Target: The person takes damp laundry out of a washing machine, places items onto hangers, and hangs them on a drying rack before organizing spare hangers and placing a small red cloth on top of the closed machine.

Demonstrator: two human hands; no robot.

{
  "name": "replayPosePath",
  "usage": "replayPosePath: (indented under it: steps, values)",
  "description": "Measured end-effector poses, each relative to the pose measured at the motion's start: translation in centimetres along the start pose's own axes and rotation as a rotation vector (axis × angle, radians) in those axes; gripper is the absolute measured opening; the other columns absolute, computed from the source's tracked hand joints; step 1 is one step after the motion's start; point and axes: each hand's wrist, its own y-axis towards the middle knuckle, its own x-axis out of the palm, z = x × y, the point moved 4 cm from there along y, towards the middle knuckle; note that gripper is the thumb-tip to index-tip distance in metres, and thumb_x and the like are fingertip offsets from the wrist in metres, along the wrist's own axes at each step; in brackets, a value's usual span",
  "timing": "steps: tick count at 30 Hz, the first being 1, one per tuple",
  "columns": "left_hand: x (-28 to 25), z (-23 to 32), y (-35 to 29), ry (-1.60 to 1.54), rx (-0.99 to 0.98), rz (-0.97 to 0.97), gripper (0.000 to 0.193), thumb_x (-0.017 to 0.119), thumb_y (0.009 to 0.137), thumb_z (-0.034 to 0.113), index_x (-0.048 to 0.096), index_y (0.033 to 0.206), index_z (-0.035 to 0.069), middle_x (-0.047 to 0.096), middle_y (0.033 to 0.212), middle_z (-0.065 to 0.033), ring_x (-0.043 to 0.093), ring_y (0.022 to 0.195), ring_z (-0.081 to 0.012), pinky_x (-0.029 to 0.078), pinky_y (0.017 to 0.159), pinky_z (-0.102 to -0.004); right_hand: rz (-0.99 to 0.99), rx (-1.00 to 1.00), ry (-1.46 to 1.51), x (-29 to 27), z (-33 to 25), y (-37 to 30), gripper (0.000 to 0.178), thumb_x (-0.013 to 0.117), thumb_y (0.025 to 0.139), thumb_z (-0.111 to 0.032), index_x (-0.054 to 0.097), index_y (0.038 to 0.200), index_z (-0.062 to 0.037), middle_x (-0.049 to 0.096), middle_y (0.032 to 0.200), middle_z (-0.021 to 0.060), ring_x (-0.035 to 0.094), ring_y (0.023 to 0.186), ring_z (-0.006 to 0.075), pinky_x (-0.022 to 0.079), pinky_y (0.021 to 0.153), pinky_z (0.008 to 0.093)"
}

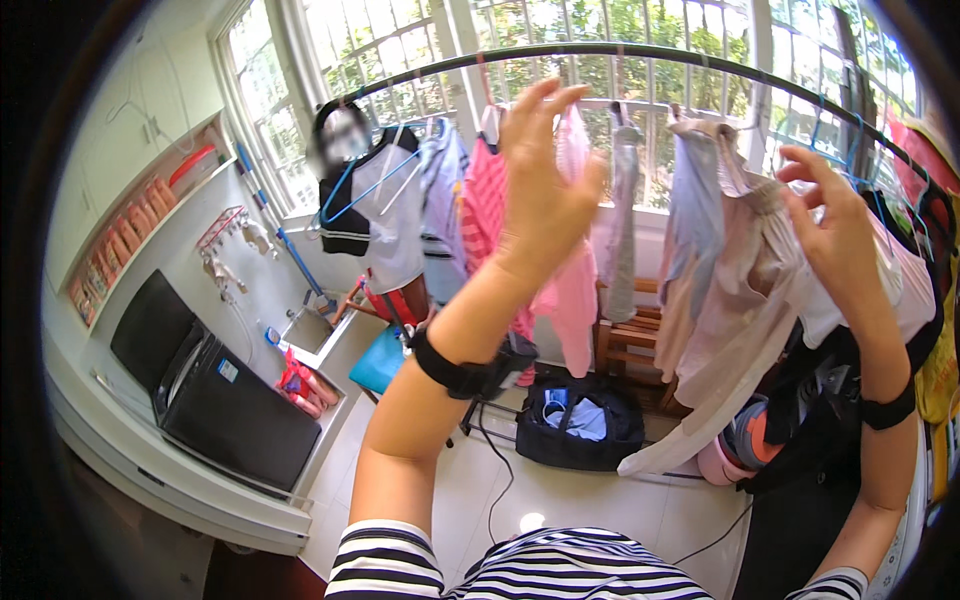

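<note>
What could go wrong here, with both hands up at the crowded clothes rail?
1. The right hand grips a pale beige garment whose long tail hangs toward the floor; if the grip slips, it may drop onto the things below.
2. The left hand is open beside the pink garment; hangers sit tightly packed on the rail, so a neighbour could get knocked loose.
3. A black bag and a cable lie underfoot: likely trip points.

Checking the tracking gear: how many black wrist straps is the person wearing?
2. One black wrist strap sits on the raised left forearm, and the other black strap on the right forearm near the hanging beige garment.
</note>
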Motion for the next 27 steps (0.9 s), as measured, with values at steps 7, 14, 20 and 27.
replayPosePath:
  steps: [7,14,20,27]
  values:
    - [-10.2,-14.1,-2.1,0.706,-0.306,-0.137,0.057,0.06,0.076,0.022,0.041,0.123,-0.005,0.043,0.123,-0.0252,0.04,0.116,-0.0354,0.032,0.099,-0.0407,-0.22,-0.174,0.169,9.4,-12.4,2.7,0.026,0.054,0.08,-0.016,0.059,0.104,-0.0068,0.065,0.095,0.0101,0.064,0.077,0.0209,0.049,0.071,0.0351]
    - [-11.5,-19.1,-3.8,0.727,-0.539,-0.277,0.043,0.048,0.082,0.016,0.043,0.121,-0.001,0.062,0.084,-0.0267,0.061,0.081,-0.041,0.048,0.074,-0.0473,-0.206,-0.34,0.143,16.5,-18.2,5.1,0.024,0.055,0.079,-0.017,0.06,0.1,-0.0051,0.063,0.094,0.0153,0.061,0.088,0.0298,0.048,0.075,0.0392]
    - [-13.6,-21.9,-3.6,0.889,-0.403,-0.322,0.041,0.045,0.08,0.007,0.045,0.121,0.001,0.064,0.08,-0.0217,0.064,0.078,-0.0362,0.051,0.068,-0.0438,-0.238,-0.367,0.121,18.7,-20.7,5.0,0.023,0.056,0.077,-0.015,0.061,0.096,-0.0045,0.063,0.086,0.0147,0.061,0.084,0.0295,0.048,0.073,0.0396]
    - [-16.4,-25.2,-4.2,0.898,-0.409,-0.269,0.046,0.044,0.078,0.004,0.05,0.123,0.009,0.063,0.08,-0.0226,0.063,0.075,-0.0366,0.051,0.068,-0.0454,-0.299,-0.329,0.084,19.7,-21.2,4.8,0.021,0.057,0.078,-0.014,0.062,0.095,-0.0024,0.064,0.087,0.0145,0.061,0.075,0.0269,0.048,0.071,0.0348]
